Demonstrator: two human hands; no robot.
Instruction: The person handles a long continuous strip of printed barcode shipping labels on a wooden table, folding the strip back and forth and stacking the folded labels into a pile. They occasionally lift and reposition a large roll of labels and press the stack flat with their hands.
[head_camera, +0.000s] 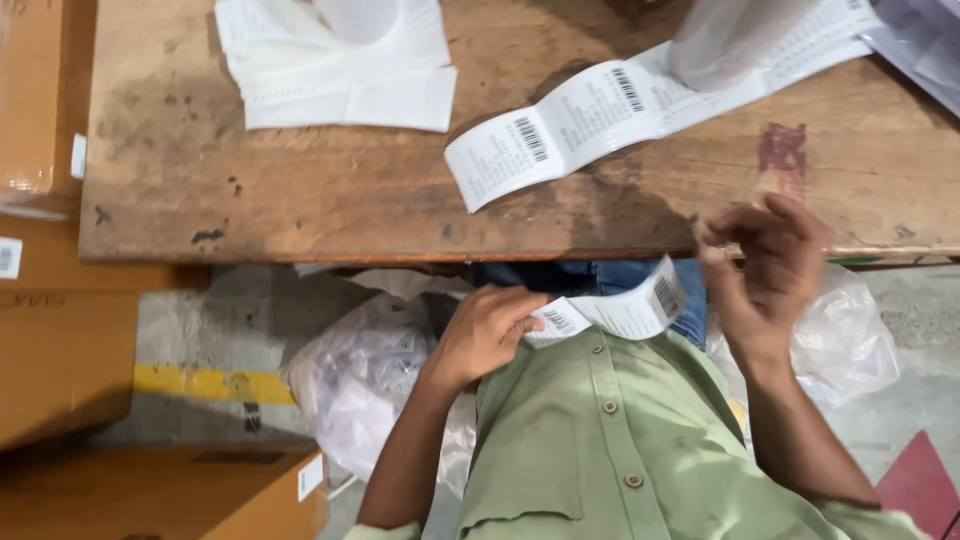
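Pinched in the left hand (485, 335) is a short strip of white paper labels (625, 312), thin and glossy, printed with dark barcode blocks; it is held just below the near edge of the desk (300, 200), against a green buttoned shirt (600, 450). The left fingers (525, 318) are curled together and clamped on the strip's left end, the wrist bent inward. The right hand (765, 270) is raised beside the strip's right end, palm turned inward, its fingers (745, 220) loosely bent and apart; whether a fingertip touches the paper cannot be told, since the hand is blurred. The desk is worn brown wood, scuffed and stained with dark blotches. A longer band of the same labels (570, 125) is laid across it, folded in a gentle zigzag and fed from a pale roll (720, 40) at the far edge. A stack of blank white sheets (340, 75) is spread farther left. Crumpled clear plastic bags (360, 375) are heaped on the floor beneath, near brown cardboard boxes (60, 370).
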